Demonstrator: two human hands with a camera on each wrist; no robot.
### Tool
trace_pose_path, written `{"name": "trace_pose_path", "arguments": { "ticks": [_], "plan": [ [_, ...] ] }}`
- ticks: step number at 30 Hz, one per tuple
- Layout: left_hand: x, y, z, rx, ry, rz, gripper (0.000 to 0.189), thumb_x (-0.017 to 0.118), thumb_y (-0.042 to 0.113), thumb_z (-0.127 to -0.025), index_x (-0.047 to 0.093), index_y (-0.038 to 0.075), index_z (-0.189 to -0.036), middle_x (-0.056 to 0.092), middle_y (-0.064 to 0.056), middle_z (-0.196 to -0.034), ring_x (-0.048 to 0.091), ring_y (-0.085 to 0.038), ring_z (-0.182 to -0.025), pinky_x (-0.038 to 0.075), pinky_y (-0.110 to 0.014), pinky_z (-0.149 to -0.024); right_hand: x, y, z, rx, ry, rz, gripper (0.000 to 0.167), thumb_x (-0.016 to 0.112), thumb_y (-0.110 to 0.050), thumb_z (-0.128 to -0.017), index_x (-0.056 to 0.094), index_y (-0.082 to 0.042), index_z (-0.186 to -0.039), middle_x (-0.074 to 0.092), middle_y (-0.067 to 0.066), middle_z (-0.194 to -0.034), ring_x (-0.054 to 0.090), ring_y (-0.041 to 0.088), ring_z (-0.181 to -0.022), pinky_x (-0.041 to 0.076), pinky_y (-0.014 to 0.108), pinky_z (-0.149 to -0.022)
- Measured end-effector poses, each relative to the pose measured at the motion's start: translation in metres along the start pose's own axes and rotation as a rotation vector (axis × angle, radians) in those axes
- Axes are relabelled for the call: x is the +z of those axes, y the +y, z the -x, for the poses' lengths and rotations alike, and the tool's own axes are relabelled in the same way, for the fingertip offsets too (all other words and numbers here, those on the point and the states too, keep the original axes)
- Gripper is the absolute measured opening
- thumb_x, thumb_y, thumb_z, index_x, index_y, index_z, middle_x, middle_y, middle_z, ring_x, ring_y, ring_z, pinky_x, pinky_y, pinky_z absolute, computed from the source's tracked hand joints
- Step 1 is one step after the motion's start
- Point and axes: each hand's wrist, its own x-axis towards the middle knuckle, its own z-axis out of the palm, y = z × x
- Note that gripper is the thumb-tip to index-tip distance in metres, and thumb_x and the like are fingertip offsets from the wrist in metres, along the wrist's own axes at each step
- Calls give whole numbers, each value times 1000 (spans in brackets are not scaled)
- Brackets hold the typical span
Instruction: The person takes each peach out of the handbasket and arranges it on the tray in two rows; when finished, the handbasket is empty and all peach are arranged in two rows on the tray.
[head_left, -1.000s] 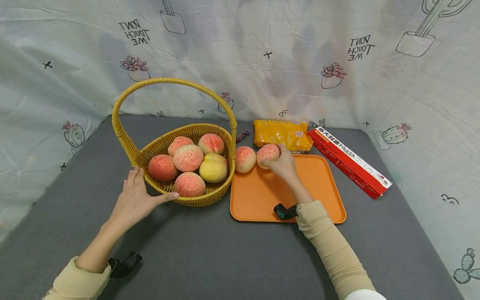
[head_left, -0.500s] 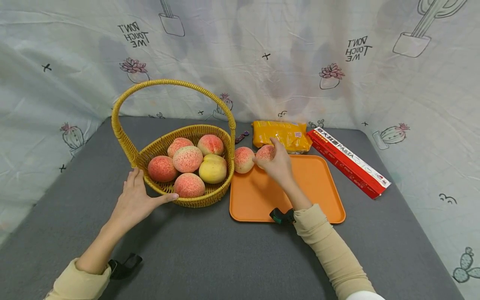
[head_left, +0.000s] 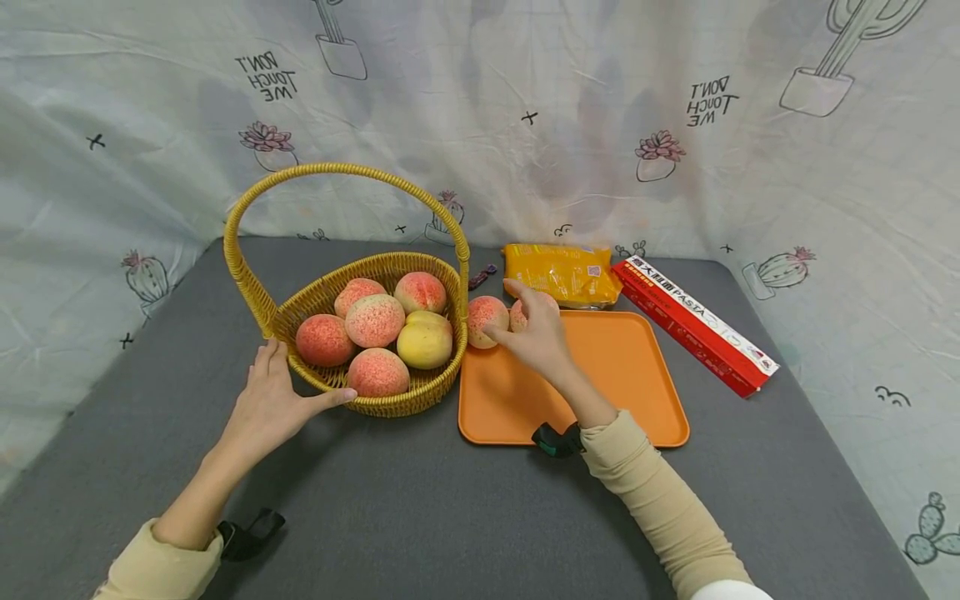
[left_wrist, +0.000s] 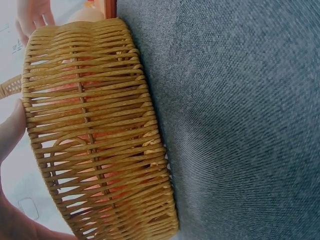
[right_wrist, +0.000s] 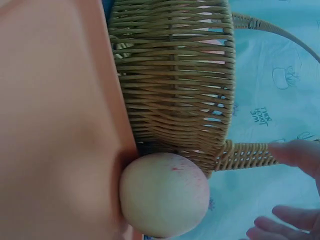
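Note:
A yellow wicker basket (head_left: 405, 407) with a tall handle stands on the left and holds several peaches (head_left: 376, 320), one of them more yellow. My left hand (head_left: 264, 404) rests against its near left rim, thumb and fingers stretched apart. Two more peaches are on the far left part of the orange tray (head_left: 517, 425). My right hand (head_left: 542, 340) is spread over them with nothing in its grasp; its thumb overlaps the left peach (head_left: 484, 318), and its fingers partly hide the right peach (head_left: 552, 303). In the right wrist view a pale peach (right_wrist: 165, 195) sits at the tray's edge beside the basket.
Behind the tray lies an orange packet (head_left: 562, 273), and to its right a red and white pasta box (head_left: 693, 325) lies at a slant. A small dark purple item (head_left: 482, 276) is between basket and packet. A printed curtain (head_left: 600, 125) hangs behind the grey table (head_left: 360, 517).
My right hand has let go of the right peach, which stays on the tray, and has moved left toward the other peach. The left hand keeps its place on the basket.

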Motion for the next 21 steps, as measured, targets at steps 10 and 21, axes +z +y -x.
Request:
{"name": "trace_pose_path", "arguments": {
  "ticks": [10,21],
  "plan": [
    [0,0,0,0,-7,-3,127,73,62,-77,3,-18,-147,5,-43,-150,14,-61,-134,29,-74,-95,7,9,-2,-25,-69,-40,68,79,-11,-81,47,6,-139,50,21,-140,48,35,-128,40,45,-106],
    [-1,0,-1,-7,-16,-11,127,72,62,-77,3,-18,-147,4,-43,-150,15,-62,-133,30,-73,-94,6,3,-5,-34,-115,-76,69,78,-8,-82,44,6,-141,49,22,-141,46,32,-132,38,41,-108]
  ]
}}
